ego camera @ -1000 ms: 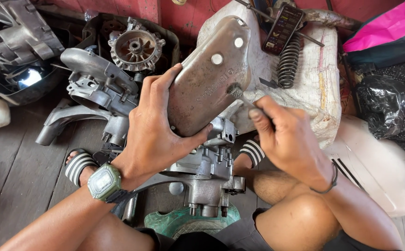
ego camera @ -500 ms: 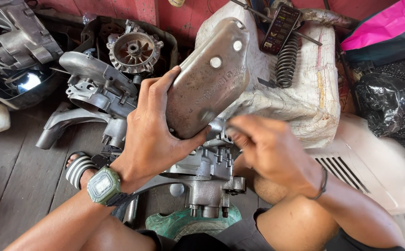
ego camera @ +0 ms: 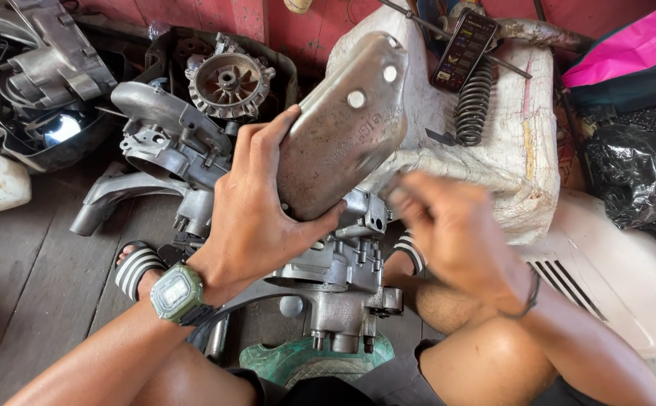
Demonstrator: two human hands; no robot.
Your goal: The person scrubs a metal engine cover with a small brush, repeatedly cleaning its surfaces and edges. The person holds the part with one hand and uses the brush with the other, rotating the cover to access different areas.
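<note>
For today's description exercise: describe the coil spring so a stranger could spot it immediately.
Find the big dirty white sack at top centre. On it, beside a dark phone, lies the coil spring. Its black, ribbed spiral is unlike the smooth grey metal cover in the left hand.

Left hand [ego camera: 256, 214] grips grey metal cover [ego camera: 343, 128], tilted, above engine casing [ego camera: 335, 278]. Right hand [ego camera: 456, 229] blurred, just right of casing; grasp indeterminate. Coil spring [ego camera: 475, 101] on white sack [ego camera: 508, 150], beyond casing.

A: Item count, floor?
B: One grey metal cover [ego camera: 343, 128]; one coil spring [ego camera: 473, 103]; one phone [ego camera: 463, 49]; one wristwatch [ego camera: 177, 293]; two striped sandals [ego camera: 138, 268]; one finned flywheel [ego camera: 229, 81].
</note>
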